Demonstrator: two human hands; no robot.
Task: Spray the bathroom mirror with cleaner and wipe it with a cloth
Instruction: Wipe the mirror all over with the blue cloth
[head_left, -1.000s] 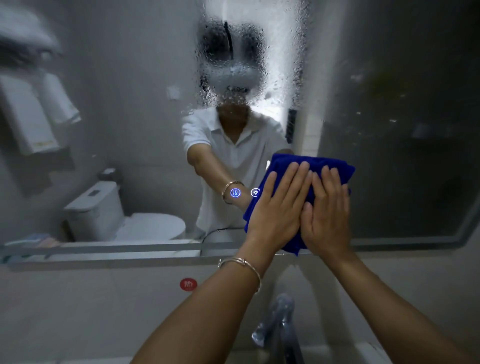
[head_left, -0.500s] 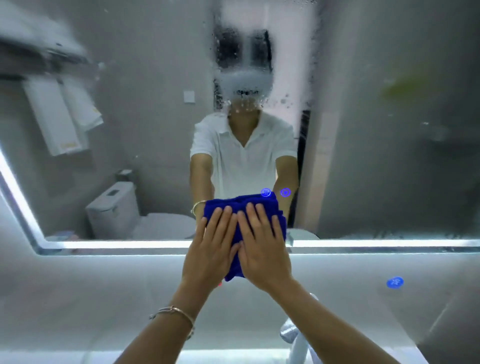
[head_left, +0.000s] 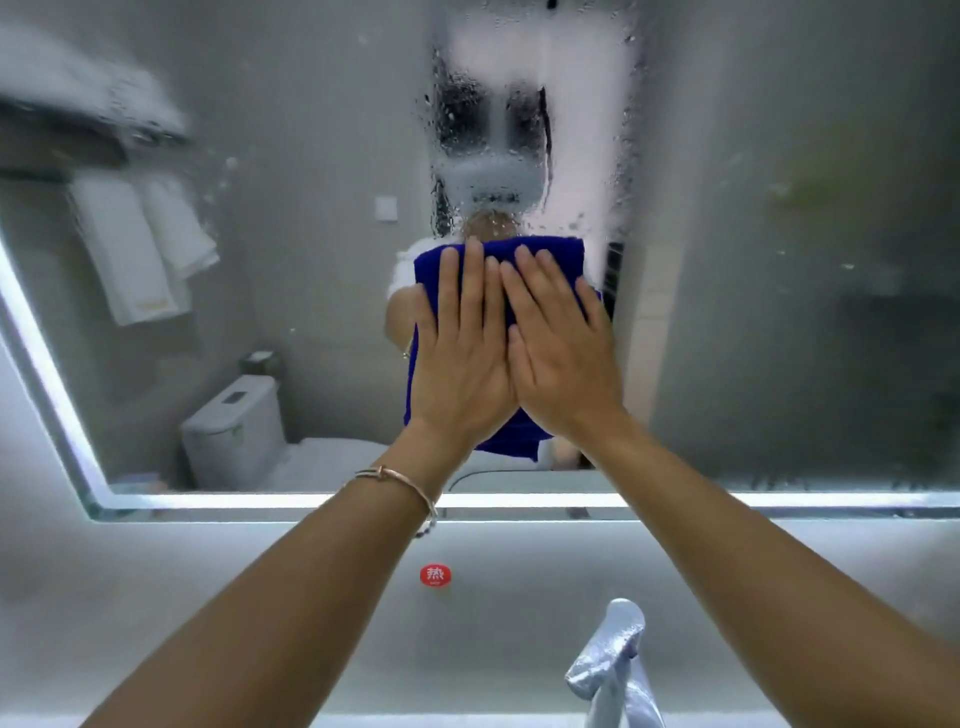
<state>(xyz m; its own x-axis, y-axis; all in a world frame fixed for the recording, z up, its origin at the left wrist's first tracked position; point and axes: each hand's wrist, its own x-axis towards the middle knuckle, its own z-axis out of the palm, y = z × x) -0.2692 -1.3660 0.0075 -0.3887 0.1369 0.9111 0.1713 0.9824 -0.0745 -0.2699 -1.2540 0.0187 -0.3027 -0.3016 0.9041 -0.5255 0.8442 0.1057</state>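
A folded blue cloth (head_left: 550, 254) lies flat against the bathroom mirror (head_left: 311, 208) near its middle. My left hand (head_left: 462, 358) and my right hand (head_left: 558, 353) press on the cloth side by side, fingers straight and pointing up. Just above the cloth the glass carries a patch of spray droplets (head_left: 467, 119). No spray bottle shows.
The mirror's lit lower edge (head_left: 260, 501) runs across the view. Below it are a grey wall with a red round sticker (head_left: 435, 575) and a chrome tap (head_left: 610, 670). The mirror reflects a toilet (head_left: 244, 431) and hanging white towels (head_left: 140, 254) at left.
Both hands slid the cloth from the right side to the mirror's lower edge at centre, then up the glass toward the droplets.
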